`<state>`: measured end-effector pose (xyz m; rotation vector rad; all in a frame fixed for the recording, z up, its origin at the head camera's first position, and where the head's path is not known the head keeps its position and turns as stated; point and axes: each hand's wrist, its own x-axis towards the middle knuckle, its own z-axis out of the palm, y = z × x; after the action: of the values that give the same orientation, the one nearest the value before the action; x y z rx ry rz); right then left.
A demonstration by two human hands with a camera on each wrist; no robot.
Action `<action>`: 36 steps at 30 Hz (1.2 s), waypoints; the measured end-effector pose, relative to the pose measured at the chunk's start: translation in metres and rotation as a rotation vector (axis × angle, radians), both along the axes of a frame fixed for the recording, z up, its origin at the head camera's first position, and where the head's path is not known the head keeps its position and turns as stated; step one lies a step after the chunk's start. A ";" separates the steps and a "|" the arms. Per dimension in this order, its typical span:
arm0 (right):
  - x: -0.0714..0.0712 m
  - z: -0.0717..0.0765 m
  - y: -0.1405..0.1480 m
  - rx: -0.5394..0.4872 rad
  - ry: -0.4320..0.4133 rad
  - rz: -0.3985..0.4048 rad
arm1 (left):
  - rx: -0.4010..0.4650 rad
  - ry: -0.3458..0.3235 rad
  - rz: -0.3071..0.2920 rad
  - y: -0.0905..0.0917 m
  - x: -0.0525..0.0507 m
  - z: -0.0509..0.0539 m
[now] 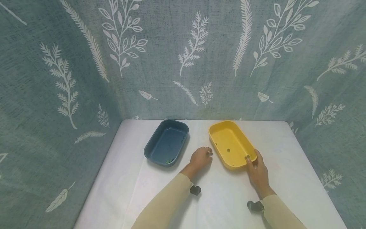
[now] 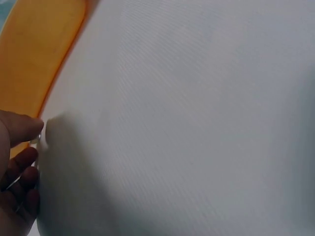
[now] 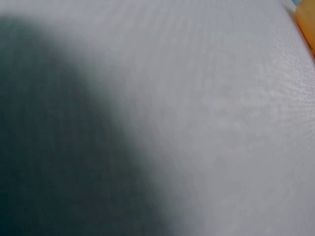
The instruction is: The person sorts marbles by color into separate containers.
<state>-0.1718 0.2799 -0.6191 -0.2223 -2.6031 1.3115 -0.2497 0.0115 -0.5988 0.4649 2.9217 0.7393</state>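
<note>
My right hand [image 1: 258,173] grips the near right corner of a yellow tray [image 1: 233,138], its thumb over the rim. Small dark olive pieces [image 1: 228,150] lie inside that tray, a few of them by the thumb. Just left of the tray, my left hand [image 1: 201,158] is held with curled fingers, apart from the tray wall. Between its thumb and fingertips shows a small piece [image 2: 35,139], too small to make out its kind. Farther left stands a dark blue tray [image 1: 164,143] with several small green pieces [image 1: 169,161] along its near and right sides.
Both trays stand on a white-covered table [image 1: 154,197]. Blue-green cloth with white leaf prints [image 1: 171,92] hangs behind the table and along both sides. The right wrist view is mostly white surface and a blurred dark shape, with a bit of yellow tray at its edge.
</note>
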 end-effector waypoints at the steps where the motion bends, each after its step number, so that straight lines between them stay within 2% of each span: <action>1: 0.000 0.000 0.000 0.001 0.001 0.001 | 0.001 -0.002 0.000 0.001 -0.001 0.000; 7: -0.001 0.000 -0.001 0.004 0.009 0.005 | -0.010 -0.018 -0.003 0.003 -0.003 0.000; 11: -0.001 -0.002 0.000 0.006 0.018 0.005 | -0.031 -0.008 -0.014 0.003 -0.005 -0.002; 15: -0.001 -0.003 0.000 0.007 0.022 0.006 | -0.016 -0.005 -0.022 0.003 -0.005 -0.002; 24: -0.001 -0.002 0.000 0.017 0.027 0.007 | -0.011 -0.011 -0.029 0.001 -0.002 0.001; 36: -0.001 -0.002 0.001 0.015 0.041 0.011 | 0.046 0.003 -0.042 -0.001 0.001 0.000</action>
<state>-0.1727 0.2809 -0.6210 -0.1771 -2.5827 1.2856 -0.2488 0.0105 -0.5991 0.5306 2.8934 0.8030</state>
